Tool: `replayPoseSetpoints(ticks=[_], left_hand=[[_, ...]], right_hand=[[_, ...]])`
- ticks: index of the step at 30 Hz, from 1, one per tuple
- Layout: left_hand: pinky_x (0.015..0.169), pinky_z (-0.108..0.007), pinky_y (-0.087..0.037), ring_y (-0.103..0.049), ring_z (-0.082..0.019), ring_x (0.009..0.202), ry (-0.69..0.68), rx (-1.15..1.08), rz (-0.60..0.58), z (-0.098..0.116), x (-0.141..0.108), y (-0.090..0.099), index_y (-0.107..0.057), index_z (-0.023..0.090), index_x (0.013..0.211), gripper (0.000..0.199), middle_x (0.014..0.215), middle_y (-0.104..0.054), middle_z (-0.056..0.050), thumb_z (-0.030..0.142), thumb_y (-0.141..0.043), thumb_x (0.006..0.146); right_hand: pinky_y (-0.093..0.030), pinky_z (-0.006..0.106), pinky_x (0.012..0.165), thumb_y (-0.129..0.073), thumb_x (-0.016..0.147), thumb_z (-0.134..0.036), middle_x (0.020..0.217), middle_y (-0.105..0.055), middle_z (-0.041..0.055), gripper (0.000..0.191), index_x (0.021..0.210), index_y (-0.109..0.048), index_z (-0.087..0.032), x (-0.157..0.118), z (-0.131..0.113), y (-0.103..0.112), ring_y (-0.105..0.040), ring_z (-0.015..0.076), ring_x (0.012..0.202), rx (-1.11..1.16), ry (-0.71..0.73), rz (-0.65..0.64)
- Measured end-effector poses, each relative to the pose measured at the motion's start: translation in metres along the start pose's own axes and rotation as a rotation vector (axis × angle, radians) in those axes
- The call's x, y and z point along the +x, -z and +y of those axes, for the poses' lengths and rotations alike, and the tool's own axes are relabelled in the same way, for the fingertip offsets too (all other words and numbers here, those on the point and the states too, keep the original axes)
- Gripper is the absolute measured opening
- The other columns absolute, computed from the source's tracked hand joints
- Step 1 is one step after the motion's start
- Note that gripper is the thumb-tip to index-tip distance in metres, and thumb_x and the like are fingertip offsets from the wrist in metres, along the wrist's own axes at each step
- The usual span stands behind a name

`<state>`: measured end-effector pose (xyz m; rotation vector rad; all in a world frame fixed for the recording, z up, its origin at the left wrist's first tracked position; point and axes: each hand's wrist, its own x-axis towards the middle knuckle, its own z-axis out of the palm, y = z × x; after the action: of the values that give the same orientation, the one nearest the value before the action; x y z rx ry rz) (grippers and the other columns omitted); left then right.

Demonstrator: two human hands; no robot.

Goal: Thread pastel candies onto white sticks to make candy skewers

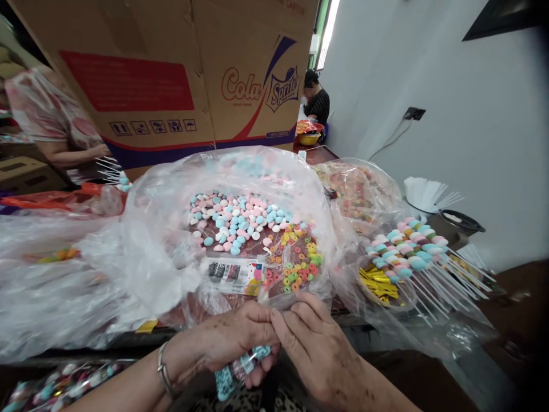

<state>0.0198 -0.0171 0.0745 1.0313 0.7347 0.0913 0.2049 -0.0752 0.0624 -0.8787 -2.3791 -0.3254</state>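
My left hand [235, 337], with a bangle at the wrist, is closed around a small candy packet [240, 369] in clear wrap with a teal print. My right hand [317, 349] meets it at the fingertips, thumb and fingers pinched together; what they grip is hidden. Just beyond my hands is a large clear plastic bag [150, 229]. Pink, blue and white candies [235, 223] lie at its mouth, beside colourful ring-shaped cereal pieces [295, 263]. A printed label strip [234, 276] lies in front of them.
A tall carton [150, 86] stands behind the bag. At right are candy skewers [407, 249], gold twist ties [380, 283] in a bowl and white sticks [429, 194]. Wrapped candies [64, 383] lie lower left. Two people [64, 120] [317, 103] are farther back.
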Motion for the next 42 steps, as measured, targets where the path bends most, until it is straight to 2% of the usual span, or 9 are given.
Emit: replayPoseSetpoints(ticks=[5,10,14,17,21,26,29,32,42], left_hand=[[0.049,-0.026,-0.039,-0.048,-0.012,0.047,-0.011,0.331,-0.050,0.008,-0.013,0.003,-0.055,0.020,0.073,0.033,0.064,-0.056,0.002,0.050,-0.060,0.083],[0.073,-0.034,-0.046,-0.058,-0.023,0.082,-0.605,1.084,0.209,-0.001,-0.026,0.001,-0.059,0.015,0.096,0.015,0.093,-0.065,-0.010,0.020,-0.044,0.096],[0.065,-0.033,-0.042,-0.053,-0.021,0.072,-0.770,1.327,0.284,-0.014,-0.024,0.006,-0.059,0.015,0.086,0.023,0.084,-0.066,-0.011,0.009,-0.038,0.095],[0.061,-0.031,-0.040,-0.051,-0.018,0.065,-0.797,1.170,0.404,-0.018,-0.023,0.016,-0.057,0.017,0.081,0.025,0.074,-0.062,-0.007,0.013,-0.039,0.097],[0.054,-0.025,-0.038,-0.050,-0.014,0.057,-0.582,0.518,0.539,-0.014,-0.029,0.031,-0.058,0.019,0.070,0.031,0.062,-0.057,-0.001,0.037,-0.053,0.094],[0.048,-0.019,-0.036,-0.050,-0.010,0.050,-0.360,-0.170,0.580,0.002,-0.029,0.038,-0.060,0.018,0.069,0.031,0.065,-0.066,-0.001,0.044,-0.072,0.078],[0.046,-0.017,-0.035,-0.050,-0.010,0.049,-0.315,-0.265,0.545,0.009,-0.020,0.032,-0.059,0.018,0.067,0.033,0.063,-0.066,0.000,0.044,-0.078,0.072],[0.043,-0.016,-0.031,-0.048,-0.009,0.047,-0.277,-0.278,0.488,0.013,-0.007,0.026,-0.061,0.017,0.067,0.034,0.062,-0.065,-0.001,0.045,-0.079,0.071],[0.040,-0.016,-0.028,-0.048,-0.010,0.046,-0.217,-0.299,0.397,0.012,0.015,0.027,-0.059,0.018,0.068,0.036,0.060,-0.064,-0.002,0.047,-0.079,0.071]], right_hand=[[-0.043,0.046,0.086,-0.036,0.093,-0.009,0.071,-0.061,0.0067,0.029,0.085,-0.063,-0.016,0.004,-0.001,0.004,-0.049,0.0226,0.070,0.001,-0.041,-0.124],[-0.040,0.033,0.066,-0.042,0.089,-0.010,0.064,-0.056,0.0006,0.024,0.068,-0.047,-0.021,0.008,0.001,0.004,-0.048,0.0166,0.063,0.205,-0.253,-0.197],[-0.039,0.028,0.064,-0.039,0.091,-0.009,0.069,-0.057,-0.0003,0.027,0.067,-0.041,-0.021,0.018,0.004,0.002,-0.051,0.0144,0.065,0.380,-0.385,-0.300],[-0.041,0.027,0.064,-0.039,0.097,-0.015,0.068,-0.058,-0.0006,0.030,0.068,-0.046,-0.021,0.031,0.010,0.001,-0.052,0.0146,0.065,0.446,-0.403,-0.312],[-0.046,0.026,0.071,-0.040,0.101,-0.021,0.082,-0.068,0.0016,0.026,0.087,-0.062,-0.020,0.042,0.030,0.005,-0.062,0.0155,0.078,0.470,-0.550,-0.225],[-0.049,0.028,0.080,-0.045,0.098,-0.027,0.098,-0.074,0.0057,0.024,0.101,-0.067,-0.021,0.000,0.083,0.024,-0.067,0.0192,0.090,0.088,-0.831,-0.074],[-0.048,0.031,0.081,-0.042,0.095,-0.027,0.101,-0.074,0.0085,0.029,0.100,-0.069,-0.019,-0.042,0.119,0.047,-0.067,0.0224,0.093,-0.209,-1.028,-0.176],[-0.046,0.030,0.073,-0.048,0.088,-0.022,0.081,-0.072,0.0063,0.024,0.078,-0.070,-0.020,-0.071,0.142,0.060,-0.065,0.0220,0.079,-0.237,-1.067,-0.296],[-0.043,0.028,0.073,-0.050,0.090,-0.020,0.087,-0.069,0.0061,0.023,0.080,-0.071,-0.021,-0.091,0.157,0.036,-0.062,0.0195,0.081,-0.207,-1.024,-0.405]])
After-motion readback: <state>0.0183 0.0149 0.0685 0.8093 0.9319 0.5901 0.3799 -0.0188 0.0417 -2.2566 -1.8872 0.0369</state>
